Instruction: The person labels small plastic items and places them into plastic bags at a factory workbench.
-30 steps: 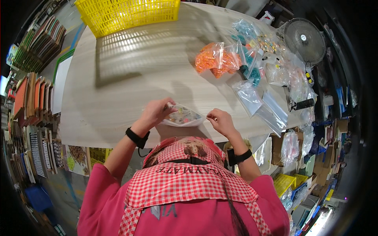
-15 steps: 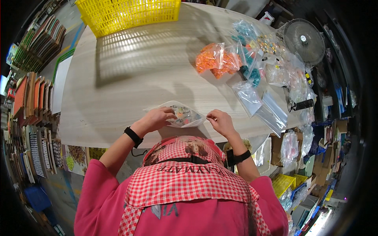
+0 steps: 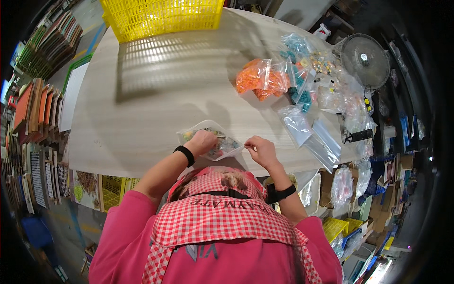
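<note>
A clear plastic bag [image 3: 228,147] with small mixed-colour pieces lies near the table's front edge, between my hands. My left hand [image 3: 202,141] rests over its middle, fingers curled down among the pieces. Its fingertips are hidden, so what they hold cannot be made out. At the bag's right corner, my right hand [image 3: 262,150] is closed in a pinch on the plastic edge.
A yellow plastic crate [image 3: 165,21] stands at the far left of the table [image 3: 156,118]. To the right lie bags of orange pieces [image 3: 255,78], teal pieces [image 3: 300,94] and flat clear bags [image 3: 298,125]. A fan [image 3: 364,59] stands at the far right.
My left hand has moved right and in over the bag, its fingers now curled into the contents. My right hand stays at the bag's right corner. The whole view has shifted slightly.
</note>
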`<state>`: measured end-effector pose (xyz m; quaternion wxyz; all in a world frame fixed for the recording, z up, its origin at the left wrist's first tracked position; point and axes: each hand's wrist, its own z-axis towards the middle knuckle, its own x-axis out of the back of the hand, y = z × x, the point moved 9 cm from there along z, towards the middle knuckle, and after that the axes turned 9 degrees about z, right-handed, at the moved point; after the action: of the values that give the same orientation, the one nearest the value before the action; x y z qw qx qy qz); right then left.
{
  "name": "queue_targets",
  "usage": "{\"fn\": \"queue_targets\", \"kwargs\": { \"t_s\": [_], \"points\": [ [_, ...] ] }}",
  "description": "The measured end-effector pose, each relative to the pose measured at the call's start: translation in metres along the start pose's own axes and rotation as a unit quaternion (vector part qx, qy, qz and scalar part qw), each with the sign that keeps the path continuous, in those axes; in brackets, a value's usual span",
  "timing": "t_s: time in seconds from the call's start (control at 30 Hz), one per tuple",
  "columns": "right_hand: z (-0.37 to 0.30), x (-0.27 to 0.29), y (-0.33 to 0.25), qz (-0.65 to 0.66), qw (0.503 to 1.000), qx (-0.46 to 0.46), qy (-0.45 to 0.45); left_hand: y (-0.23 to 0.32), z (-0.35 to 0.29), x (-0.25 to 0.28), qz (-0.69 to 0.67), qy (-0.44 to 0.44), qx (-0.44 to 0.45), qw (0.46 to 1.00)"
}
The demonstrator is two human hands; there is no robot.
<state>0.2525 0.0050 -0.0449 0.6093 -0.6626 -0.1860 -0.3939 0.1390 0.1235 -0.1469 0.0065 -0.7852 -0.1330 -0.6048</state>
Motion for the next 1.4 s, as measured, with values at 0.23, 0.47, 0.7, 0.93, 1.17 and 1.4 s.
{"fn": "queue_targets", "kwargs": {
  "t_s": [0.23, 0.47, 0.7, 0.93, 1.17, 1.4],
  "points": [
    [-0.004, 0.001, 0.015, 0.008, 0.999, -0.028, 0.015, -0.004, -0.026, 0.031, -0.174, 0.030, -0.031, 0.984],
    [-0.001, 0.001, 0.017, 0.028, 0.998, -0.047, 0.013, 0.025, -0.036, 0.105, -0.213, 0.265, -0.094, 0.936],
    [0.002, -0.003, 0.016, 0.031, 0.998, -0.046, 0.010, 0.062, -0.015, 0.098, -0.111, 0.324, -0.073, 0.937],
    [-0.003, -0.003, 0.018, 0.056, 0.997, -0.035, 0.025, 0.072, -0.001, 0.087, -0.053, 0.322, -0.090, 0.941],
    [-0.004, 0.012, 0.038, 0.049, 0.995, -0.072, 0.048, 0.032, -0.032, 0.076, 0.043, 0.279, 0.005, 0.959],
    [-0.001, 0.020, 0.051, 0.058, 0.992, -0.099, 0.044, -0.043, -0.111, 0.069, -0.025, 0.286, 0.081, 0.955]
  ]
}}
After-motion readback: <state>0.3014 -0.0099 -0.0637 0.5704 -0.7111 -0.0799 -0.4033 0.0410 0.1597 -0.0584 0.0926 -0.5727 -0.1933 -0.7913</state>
